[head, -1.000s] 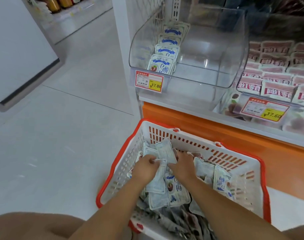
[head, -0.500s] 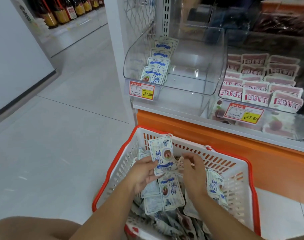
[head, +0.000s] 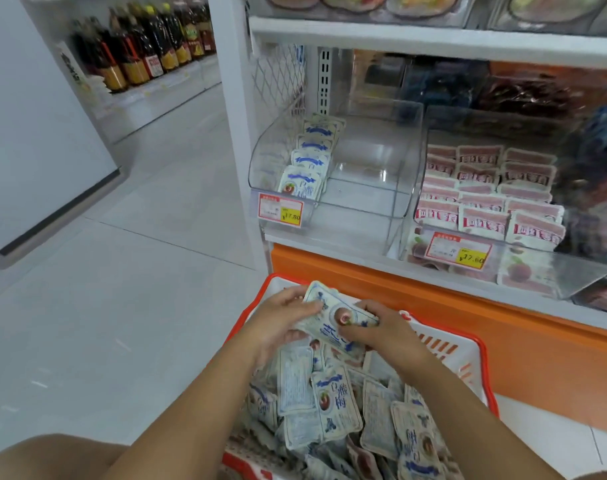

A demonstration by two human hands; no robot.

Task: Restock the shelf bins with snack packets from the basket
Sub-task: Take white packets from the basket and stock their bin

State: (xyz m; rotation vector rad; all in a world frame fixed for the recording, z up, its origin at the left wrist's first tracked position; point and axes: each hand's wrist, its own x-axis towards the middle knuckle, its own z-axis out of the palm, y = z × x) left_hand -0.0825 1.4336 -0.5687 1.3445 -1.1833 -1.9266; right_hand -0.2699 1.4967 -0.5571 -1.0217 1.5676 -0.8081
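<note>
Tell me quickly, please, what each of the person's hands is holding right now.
Left hand: grips the left end of a blue-and-white snack packet above the basket.
Right hand: pinches the same snack packet's right end.

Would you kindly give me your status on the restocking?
Left hand and right hand grip snack packets above basket. Clear bin mostly empty. Nothing blocking.

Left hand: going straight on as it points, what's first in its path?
Left hand holds the white-and-blue snack packet; beyond it, probably the far rim of the red-and-white plastic basket, though depth is unclear.
</note>
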